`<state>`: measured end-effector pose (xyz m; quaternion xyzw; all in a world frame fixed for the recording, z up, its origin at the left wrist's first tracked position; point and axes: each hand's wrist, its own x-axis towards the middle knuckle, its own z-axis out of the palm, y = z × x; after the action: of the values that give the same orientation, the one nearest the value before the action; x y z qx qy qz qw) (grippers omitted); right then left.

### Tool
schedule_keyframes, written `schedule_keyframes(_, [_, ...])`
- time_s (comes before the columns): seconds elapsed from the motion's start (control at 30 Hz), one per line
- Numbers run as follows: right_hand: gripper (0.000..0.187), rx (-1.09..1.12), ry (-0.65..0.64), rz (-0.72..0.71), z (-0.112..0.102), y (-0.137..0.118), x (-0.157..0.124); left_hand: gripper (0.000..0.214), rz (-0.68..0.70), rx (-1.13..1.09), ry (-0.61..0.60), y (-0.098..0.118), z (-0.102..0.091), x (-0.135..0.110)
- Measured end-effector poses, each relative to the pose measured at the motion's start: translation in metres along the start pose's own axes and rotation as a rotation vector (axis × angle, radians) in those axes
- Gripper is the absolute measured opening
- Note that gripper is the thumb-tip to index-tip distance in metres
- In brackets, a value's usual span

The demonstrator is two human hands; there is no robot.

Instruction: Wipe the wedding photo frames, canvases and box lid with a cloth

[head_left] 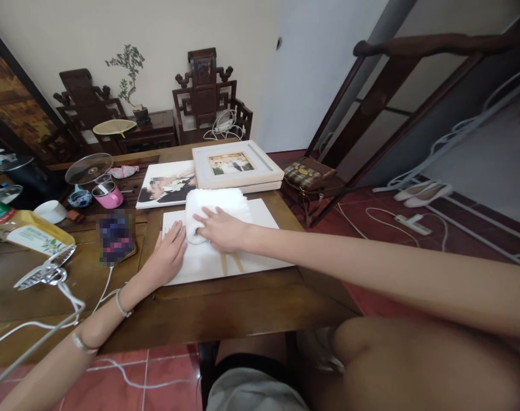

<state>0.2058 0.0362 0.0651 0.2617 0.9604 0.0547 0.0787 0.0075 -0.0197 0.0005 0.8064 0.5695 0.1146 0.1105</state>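
Observation:
A thick folded white towel [214, 200] lies on a flat white panel [260, 251] at the table's near edge. My right hand [221, 228] reaches in from the right and rests on top of the towel with its fingers spread. Flat on the panel's left edge lies my left hand [169, 254], fingers stretched out, just left of the towel. Two tan strips show on the panel below my right hand; the towel and hand hide what else is printed there.
Behind the panel are a photo print [168, 182] and stacked white frames [238, 162]. At left lie a phone [116, 237] on a cable, a pink cup [108, 194], an oil bottle [37, 228] and a hair clip [49, 271]. A wooden chair [379, 85] stands at right with a bag [306, 171].

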Motion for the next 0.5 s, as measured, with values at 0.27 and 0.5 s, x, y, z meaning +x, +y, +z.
schedule_keyframes(0.27, [0.030,0.047,-0.003,-0.187,-0.007,-0.044,-0.040,0.051,0.018,-0.030,0.016,-0.014,-0.005,-0.006])
schedule_keyframes(0.5, [0.026,0.184,0.062,-0.371,-0.001,-0.040,-0.069,0.054,0.026,0.026,0.011,-0.013,-0.007,-0.009])
